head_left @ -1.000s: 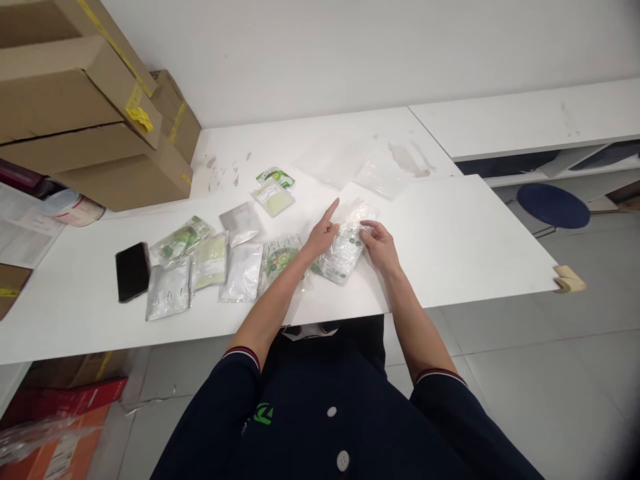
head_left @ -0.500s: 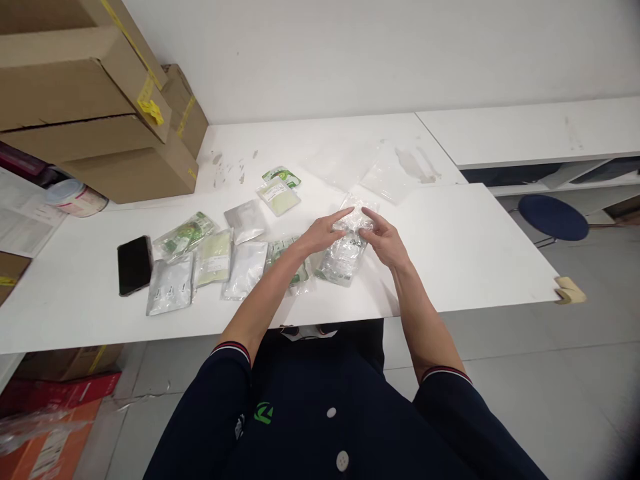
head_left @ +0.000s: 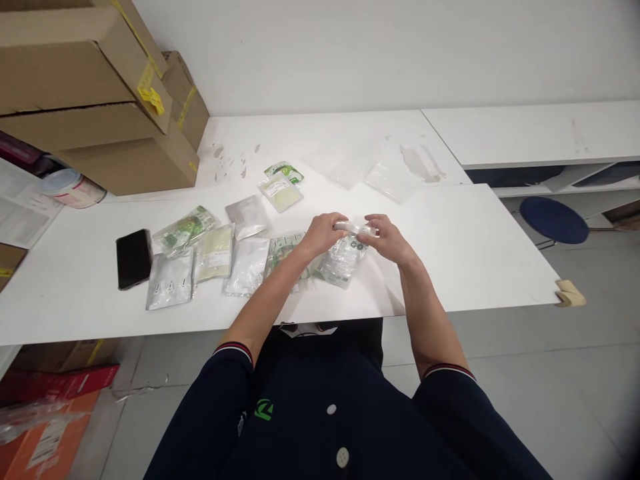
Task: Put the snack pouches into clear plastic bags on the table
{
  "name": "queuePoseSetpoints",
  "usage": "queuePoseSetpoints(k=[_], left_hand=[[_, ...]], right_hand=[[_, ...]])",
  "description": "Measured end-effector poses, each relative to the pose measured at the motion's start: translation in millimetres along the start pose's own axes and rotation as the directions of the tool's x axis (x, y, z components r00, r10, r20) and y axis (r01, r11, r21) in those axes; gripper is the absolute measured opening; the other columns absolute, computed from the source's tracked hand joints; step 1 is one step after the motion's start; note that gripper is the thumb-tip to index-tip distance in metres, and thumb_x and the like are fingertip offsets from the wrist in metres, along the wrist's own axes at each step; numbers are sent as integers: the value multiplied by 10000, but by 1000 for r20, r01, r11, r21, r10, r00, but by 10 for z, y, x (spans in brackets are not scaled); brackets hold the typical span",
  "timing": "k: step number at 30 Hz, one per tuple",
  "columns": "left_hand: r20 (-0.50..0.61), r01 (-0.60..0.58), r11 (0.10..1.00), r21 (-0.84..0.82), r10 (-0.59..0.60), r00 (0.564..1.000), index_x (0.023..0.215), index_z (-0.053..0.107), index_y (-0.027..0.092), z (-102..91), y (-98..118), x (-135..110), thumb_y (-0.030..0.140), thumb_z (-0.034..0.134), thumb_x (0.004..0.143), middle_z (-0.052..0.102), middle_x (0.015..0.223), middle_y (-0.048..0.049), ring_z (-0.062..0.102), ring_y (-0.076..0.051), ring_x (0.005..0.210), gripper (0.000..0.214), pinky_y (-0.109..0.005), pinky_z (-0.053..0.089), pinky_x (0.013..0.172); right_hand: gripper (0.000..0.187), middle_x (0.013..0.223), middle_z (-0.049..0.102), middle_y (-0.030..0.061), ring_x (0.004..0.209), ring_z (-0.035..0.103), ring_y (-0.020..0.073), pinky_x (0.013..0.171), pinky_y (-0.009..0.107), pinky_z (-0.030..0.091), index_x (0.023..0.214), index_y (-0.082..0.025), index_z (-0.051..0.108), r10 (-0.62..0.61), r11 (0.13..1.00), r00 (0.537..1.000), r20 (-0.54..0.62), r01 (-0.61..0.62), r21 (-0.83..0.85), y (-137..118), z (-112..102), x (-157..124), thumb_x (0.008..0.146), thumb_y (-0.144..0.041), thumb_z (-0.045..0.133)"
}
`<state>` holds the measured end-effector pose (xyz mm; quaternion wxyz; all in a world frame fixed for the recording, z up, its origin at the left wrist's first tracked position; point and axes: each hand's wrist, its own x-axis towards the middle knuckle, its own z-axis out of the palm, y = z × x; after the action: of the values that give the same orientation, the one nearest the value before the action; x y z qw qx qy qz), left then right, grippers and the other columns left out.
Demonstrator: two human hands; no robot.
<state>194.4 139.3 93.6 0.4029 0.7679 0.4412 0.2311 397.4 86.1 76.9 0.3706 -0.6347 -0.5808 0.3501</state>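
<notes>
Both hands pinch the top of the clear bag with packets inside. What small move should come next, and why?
Probably run both pinches along the top edge to close it: the left hand and right hand grip the upper edge of the clear bag, which lies filled on the white table.

Print on the clear packet (head_left: pixel 345 257) is too small to read.

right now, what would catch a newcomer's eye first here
Both hands meet at the middle of the white table: the left hand and right hand pinch the top edge of a clear plastic bag with printed packets inside. To their left lies a spread of green and silver packets beside a black phone. Big cardboard boxes are stacked at the far left corner.
</notes>
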Motion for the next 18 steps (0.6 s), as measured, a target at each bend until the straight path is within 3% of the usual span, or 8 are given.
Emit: queuePoseSetpoints(k=[4,7,10,13,16,18], left_hand=[[-7,33,995,92,-33,999,973,667,171,-33,-70,47,302,659,814,684,992,-64,620,-201,902,207,-303,486,799],[-64,147,986,76,-143,988,939,626,166,-16,-193,94,302,641,825,673,994,-62,606,-190,890,178,-291,471,770],[-87,209,976,63,-203,975,1008,610,168,-58,-313,115,366,600,878,676,1003,-64,615,-192,896,237,-290,465,782],[-133,200,965,170,-178,975,1214,561,160,-214,-438,159,502,481,958,659,1118,-116,612,-243,1045,434,-336,450,910],[-312,281,838,468,-141,939,1316,504,112,-418,-603,290,436,523,956,531,1345,-217,473,-353,1292,485,-427,369,1056],[-345,349,727,591,-164,924,1317,495,55,-522,-725,411,353,560,938,467,1395,-280,425,-403,1336,486,-467,353,1074]], right_hand=[[433,741,615,-7,693,582,159,690,327,500,858,-206,574,77,922,997,5,-73,381,104,271,-37,655,-525,785],[521,774,658,-4,704,616,169,681,318,516,942,-220,569,149,799,989,24,-134,587,151,537,-24,629,-580,778],[460,814,675,7,749,632,175,699,306,520,928,-217,591,162,814,987,8,-138,565,172,672,127,669,-570,732],[331,719,631,-15,669,588,142,644,272,491,805,-202,586,237,851,968,-80,-168,498,168,628,431,674,-463,742],[263,601,560,-30,570,528,119,567,260,456,679,-191,544,307,842,950,-61,-241,483,115,532,768,681,-356,749],[243,570,552,-24,555,534,122,555,263,464,646,-184,541,336,832,942,-19,-287,476,48,510,947,687,-303,748]])
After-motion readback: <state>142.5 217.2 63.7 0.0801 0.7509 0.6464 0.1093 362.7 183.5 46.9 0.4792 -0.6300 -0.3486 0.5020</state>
